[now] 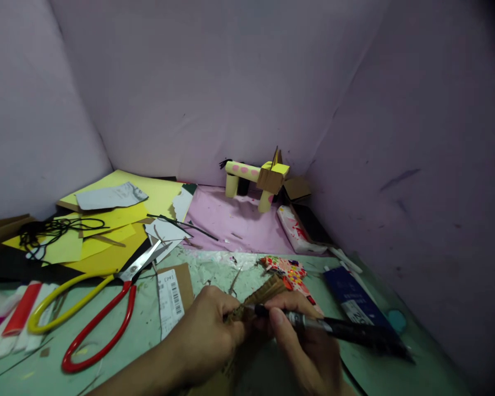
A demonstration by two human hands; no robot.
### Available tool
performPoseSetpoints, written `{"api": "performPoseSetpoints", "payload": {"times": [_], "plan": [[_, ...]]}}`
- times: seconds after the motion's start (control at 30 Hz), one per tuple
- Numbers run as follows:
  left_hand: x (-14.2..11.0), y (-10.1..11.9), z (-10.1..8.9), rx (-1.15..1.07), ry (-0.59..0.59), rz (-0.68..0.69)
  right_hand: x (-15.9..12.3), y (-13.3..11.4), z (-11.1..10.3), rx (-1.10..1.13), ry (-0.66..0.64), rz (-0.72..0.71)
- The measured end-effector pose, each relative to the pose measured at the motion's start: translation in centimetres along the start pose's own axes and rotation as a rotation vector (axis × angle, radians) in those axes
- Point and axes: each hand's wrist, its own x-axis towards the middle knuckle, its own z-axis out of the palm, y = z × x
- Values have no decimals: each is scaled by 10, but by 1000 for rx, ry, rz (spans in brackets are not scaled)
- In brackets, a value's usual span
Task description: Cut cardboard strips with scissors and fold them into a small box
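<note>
My left hand (206, 330) is closed on a brown corrugated cardboard piece (264, 294) low in the middle of the view, holding it just above the green work surface (148, 330). My right hand (309, 346) grips a black marker (342, 329) like a pen. The marker's tip touches the cardboard beside my left fingers, and its body points off to the right. Part of the cardboard is hidden under both hands.
Large scissors (103, 308) with one yellow and one red handle lie to the left, beside yellow paper sheets (119, 220) and black string (53, 228). A small cardboard animal figure (258, 181) stands at the back corner on pink paper. A dark blue box (355, 300) lies to the right.
</note>
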Motion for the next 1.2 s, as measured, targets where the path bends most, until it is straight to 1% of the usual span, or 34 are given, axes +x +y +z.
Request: {"api": "performPoseSetpoints", "payload": {"times": [0.13,0.27,0.5,0.7,0.87,1.0,1.07,1.2], "plan": [[0,-1,0,-6,-10,27,2,-1,-2,-38,57,-16],[0,-6,1,3,-1,0,3,0,-4,-60,52,-41],[2,-7,1,-40,-14,15,4,0,-3,-61,72,-5],[2,-6,0,8,-8,-1,5,1,-3,-57,189,31],[1,-4,1,40,5,-41,6,4,-6,-85,166,12],[1,-3,1,24,-18,-46,8,4,-8,-137,192,16],[2,-3,0,29,-25,-47,10,4,-9,-127,206,23],[3,-5,0,95,22,-44,10,2,-10,-43,264,55]]}}
